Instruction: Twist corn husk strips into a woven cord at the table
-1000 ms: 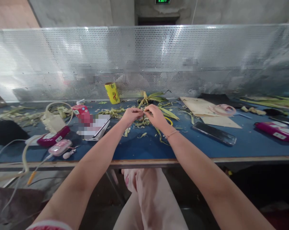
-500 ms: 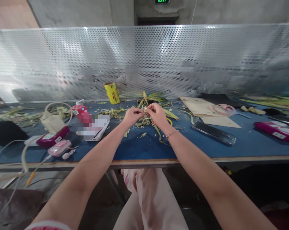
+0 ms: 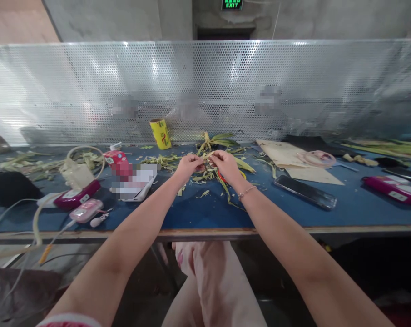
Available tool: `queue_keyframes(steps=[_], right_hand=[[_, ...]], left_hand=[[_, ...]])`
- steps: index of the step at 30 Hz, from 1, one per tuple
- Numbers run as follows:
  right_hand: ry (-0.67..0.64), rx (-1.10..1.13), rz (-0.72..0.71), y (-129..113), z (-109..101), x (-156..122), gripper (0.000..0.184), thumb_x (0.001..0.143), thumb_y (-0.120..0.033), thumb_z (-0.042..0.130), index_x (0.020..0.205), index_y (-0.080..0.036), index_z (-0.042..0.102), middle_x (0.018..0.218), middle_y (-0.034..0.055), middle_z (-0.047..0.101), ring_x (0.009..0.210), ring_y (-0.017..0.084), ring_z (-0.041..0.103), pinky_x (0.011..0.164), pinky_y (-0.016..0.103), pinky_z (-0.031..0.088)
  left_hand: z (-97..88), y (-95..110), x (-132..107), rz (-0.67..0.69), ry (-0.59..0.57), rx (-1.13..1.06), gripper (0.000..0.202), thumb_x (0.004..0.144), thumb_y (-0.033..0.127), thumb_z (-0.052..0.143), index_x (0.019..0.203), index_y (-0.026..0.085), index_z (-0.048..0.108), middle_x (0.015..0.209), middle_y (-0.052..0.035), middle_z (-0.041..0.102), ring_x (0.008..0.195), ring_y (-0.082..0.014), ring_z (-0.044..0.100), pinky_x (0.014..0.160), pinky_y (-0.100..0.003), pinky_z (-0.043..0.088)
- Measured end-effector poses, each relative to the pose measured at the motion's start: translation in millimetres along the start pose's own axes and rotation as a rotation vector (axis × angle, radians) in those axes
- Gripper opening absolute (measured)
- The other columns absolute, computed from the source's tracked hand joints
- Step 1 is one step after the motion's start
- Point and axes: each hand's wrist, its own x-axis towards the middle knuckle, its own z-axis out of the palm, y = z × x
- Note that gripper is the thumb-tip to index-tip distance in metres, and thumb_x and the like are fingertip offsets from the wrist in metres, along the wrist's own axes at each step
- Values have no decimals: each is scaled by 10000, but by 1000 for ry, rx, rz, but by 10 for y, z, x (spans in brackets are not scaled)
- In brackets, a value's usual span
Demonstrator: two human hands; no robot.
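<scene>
Pale plant strip (image 3: 208, 155) was pinched, w/ narrow grips, by L hand (image 3: 189, 165) & R hand (image 3: 225, 165), approx. mid-table, just above leaf scraps (image 3: 202, 194); blk phone (image 3: 305, 191) was seen R of hands on blue table (image 3: 205, 214).

Grey concrete wall (image 3: 110, 20) across the back, with a brownish panel (image 3: 14, 20) at 10 o'clock. At 12 o'clock, a green-lit exit sign (image 3: 231, 4) above a dark recess (image 3: 225, 33); at 1 o'clock, a thin cord (image 3: 276, 18). A perforated metal screen (image 3: 205, 68) spans 10 to 2 o'clock, bright patches of light at 11 and 1. Blue-topped table (image 3: 205, 215), 9 to 3 o'clock, with a wooden front edge. Metal leg (image 3: 162, 261) at 7 o'clock; floor (image 3: 140, 290) dark there, paler at 8.
</scene>
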Motion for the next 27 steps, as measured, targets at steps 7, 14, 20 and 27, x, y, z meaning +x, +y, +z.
queue_keyframes(steps=[7, 14, 20, 27], right_hand=[[-20, -93, -153, -38, -22, -21, 181, 746, -296, 515, 816, -175, 630, 810, 47, 618, 642, 130, 533, 592, 277, 466], [-144, -87, -189, 31, -53, -7, 189, 746, -336, 535, 815, -186, 628, 838, 35, 576, 584, 100, 492, 577, 278, 444], [-179, -81, -135, 52, -47, -9, 195, 756, -355, 536, 810, -173, 577, 759, 14, 544, 592, 106, 486, 583, 271, 421], [-196, -244, -103, -14, -87, -21, 224, 782, -362, 500, 691, -163, 551, 660, -12, 491, 553, 97, 446, 561, 255, 370]], left_hand=[[3, 11, 4, -26, -18, -30, 178, 606, 181, 697, 568, 109, 539, 490, 10, 535, 490, -72, 537, 596, -244, 463], [16, 42, -34, -48, -38, -43, 136, 608, 124, 664, 558, 103, 539, 493, 13, 530, 495, -65, 538, 599, -231, 457], [12, -15, -14, 5, -65, 89, 114, 609, 151, 637, 554, 111, 546, 492, 0, 550, 497, -82, 540, 591, -248, 452], [0, -16, -21, 164, -83, 538, 82, 609, 199, 567, 591, 124, 593, 531, 0, 584, 514, -84, 516, 554, -221, 407]])
